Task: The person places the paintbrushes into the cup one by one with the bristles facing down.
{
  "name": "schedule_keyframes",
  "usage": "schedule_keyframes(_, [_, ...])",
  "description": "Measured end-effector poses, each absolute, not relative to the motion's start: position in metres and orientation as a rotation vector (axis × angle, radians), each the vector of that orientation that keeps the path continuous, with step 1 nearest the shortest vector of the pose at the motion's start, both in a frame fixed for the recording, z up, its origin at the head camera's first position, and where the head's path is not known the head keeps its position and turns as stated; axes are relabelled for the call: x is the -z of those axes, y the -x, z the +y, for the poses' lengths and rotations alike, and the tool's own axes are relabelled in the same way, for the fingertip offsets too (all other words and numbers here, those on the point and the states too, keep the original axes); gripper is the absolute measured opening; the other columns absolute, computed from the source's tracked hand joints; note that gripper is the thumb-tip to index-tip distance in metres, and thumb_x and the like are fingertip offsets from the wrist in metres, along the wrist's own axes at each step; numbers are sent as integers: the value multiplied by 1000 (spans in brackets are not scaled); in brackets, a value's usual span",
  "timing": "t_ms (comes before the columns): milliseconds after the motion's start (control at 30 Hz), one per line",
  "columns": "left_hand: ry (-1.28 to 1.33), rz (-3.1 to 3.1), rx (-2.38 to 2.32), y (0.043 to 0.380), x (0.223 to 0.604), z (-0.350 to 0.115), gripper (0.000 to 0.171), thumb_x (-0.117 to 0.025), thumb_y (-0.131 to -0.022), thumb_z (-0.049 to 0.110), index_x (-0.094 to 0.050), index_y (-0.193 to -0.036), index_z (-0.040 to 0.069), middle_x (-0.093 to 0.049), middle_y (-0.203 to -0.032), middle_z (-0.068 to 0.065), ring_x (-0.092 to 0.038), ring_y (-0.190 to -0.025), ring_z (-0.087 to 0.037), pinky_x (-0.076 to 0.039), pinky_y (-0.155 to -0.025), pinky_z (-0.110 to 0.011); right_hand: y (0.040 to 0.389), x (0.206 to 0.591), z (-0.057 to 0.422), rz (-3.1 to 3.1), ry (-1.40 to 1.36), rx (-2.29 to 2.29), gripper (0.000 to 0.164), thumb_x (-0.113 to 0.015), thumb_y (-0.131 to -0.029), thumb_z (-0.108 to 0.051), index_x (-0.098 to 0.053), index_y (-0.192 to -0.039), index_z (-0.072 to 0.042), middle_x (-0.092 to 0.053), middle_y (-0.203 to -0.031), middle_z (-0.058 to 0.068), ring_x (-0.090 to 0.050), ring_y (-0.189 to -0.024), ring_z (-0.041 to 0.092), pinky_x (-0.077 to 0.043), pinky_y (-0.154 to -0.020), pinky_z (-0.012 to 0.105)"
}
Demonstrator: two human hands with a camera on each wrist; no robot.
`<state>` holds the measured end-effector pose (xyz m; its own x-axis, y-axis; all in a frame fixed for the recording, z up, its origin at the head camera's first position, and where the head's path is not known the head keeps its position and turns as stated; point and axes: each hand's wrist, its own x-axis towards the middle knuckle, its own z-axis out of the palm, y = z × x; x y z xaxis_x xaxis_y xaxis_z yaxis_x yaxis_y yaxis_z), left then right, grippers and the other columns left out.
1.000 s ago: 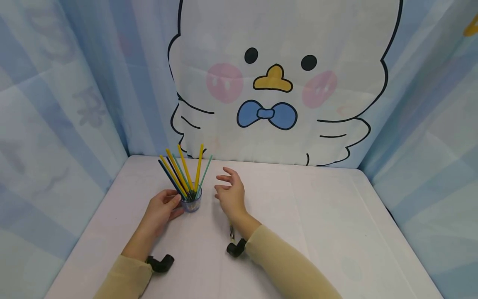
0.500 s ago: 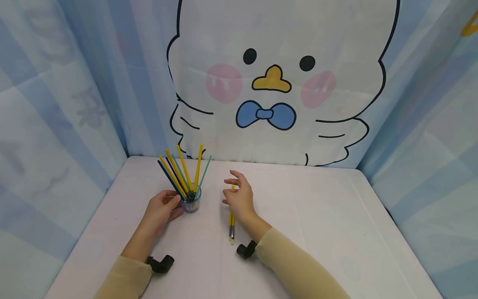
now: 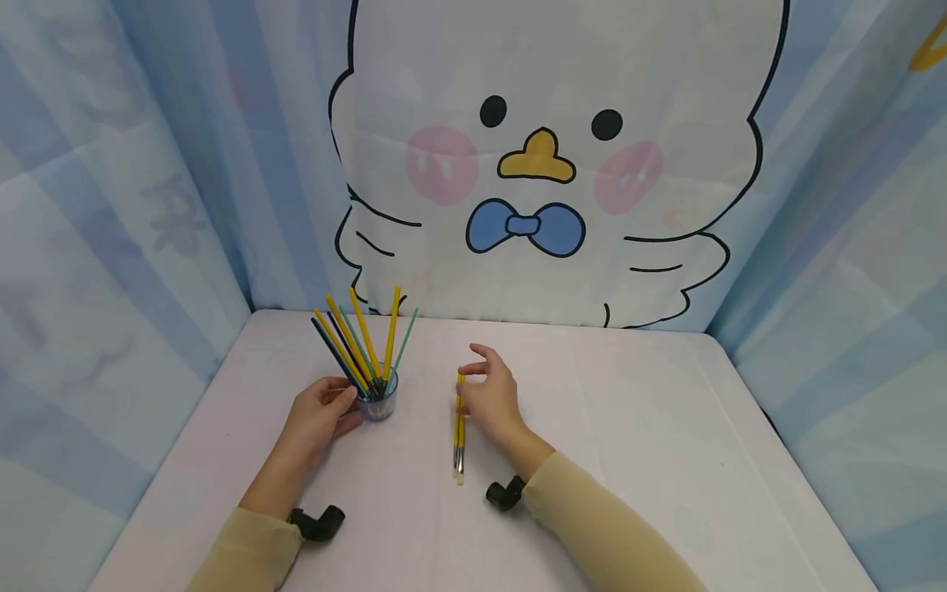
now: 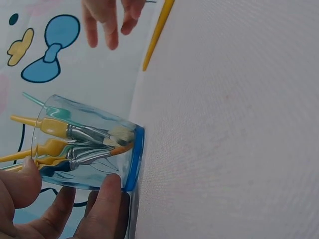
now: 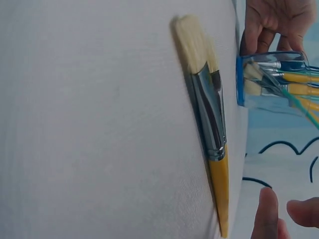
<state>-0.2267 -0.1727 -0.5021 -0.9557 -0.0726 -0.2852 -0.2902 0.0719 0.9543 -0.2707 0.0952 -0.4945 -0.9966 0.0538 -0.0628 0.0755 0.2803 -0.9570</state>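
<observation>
My left hand point(image 3: 316, 415) holds the left side of a clear plastic cup point(image 4: 135, 159) with a blue base; in the left wrist view the thumb is near its rim and the fingers are along its side. Several paintbrushes point(image 3: 362, 349), with yellow, dark blue and teal handles, stand in it bristles down. Two yellow-handled paintbrushes point(image 5: 208, 112) lie side by side on the table, their pale bristles toward the person. Over their handle ends is my right hand point(image 3: 491, 399), thumb and fingers apart and nothing between them.
A white table point(image 3: 629, 460) spreads under both hands. Behind it hangs a curtain point(image 3: 436, 279) with a cartoon bird, and blue-striped curtains flank both sides. Black camera mounts point(image 3: 318, 522) stick out beside each wrist, close above the table.
My right hand has moved right, away from the cup, uncovering the two paintbrushes on the table and then coming over their handle ends. The left hand and cup have stayed in place.
</observation>
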Motion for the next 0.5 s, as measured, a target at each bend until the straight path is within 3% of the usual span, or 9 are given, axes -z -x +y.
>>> schedule_keyframes(133, [373,2169,-2005,226,501,-172,47,-56,-114,21,-46,-153,-3,-53,-146,-26,-64,-130,-33,-65,-97,-30,272,496,100,2544,-134,1796,74,-76,-90,4,-52,-157,-19,-72,-120,13,-70,-65,24,-67,-58,34])
schedule_keyframes(333, [370,2177,-1998,226,501,-173,47,-56,-114,22,-46,-153,-3,-53,-147,-27,-63,-132,-34,-65,-98,-31,273,498,104,2551,-174,1697,74,-78,-90,2,-51,-158,-16,-69,-115,11,-69,-75,22,-68,-61,36])
schedule_keyframes(500, [366,2176,-1997,225,499,-173,45,-55,-114,19,-47,-152,-3,-53,-145,-27,-69,-121,-26,-65,-97,-29,275,500,105,2536,-228,1628,76,-82,-88,2,-53,-156,-16,-70,-106,10,-71,-72,23,-66,-55,33])
